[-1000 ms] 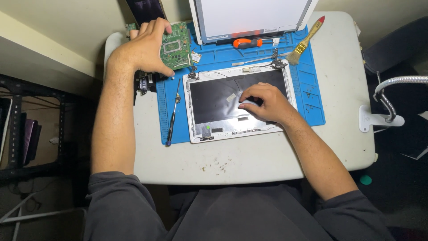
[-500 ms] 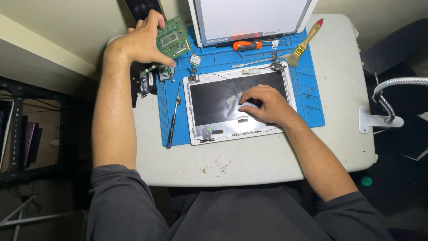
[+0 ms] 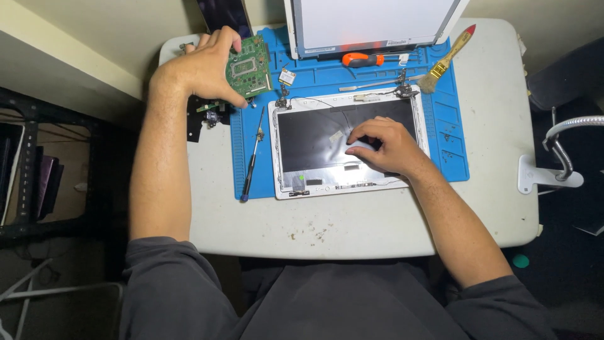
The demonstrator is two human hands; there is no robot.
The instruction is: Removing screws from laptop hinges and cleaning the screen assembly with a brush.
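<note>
Your left hand (image 3: 198, 66) is gripping the green circuit board (image 3: 248, 66) by its edge near the worktop's (image 3: 352, 220) far-left corner, keeping it clear of clutter, while your right hand's (image 3: 384, 145) curled, empty fingers (image 3: 362, 135) are steadying the open laptop shell (image 3: 314, 148).

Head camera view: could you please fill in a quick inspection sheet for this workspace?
Surface: white table, stained, with blue mat.
Job's things: green circuit board; opened laptop shell on the mat.
Clutter: screwdriver, orange-handled tool, brush, small board, propped screen panel.
Grippers: left hand holds the circuit board; right hand rests fingers inside the shell.
Cables: thin wires along the shell's top edge.
Surroundings: clamp lamp, dark shelf.
</note>
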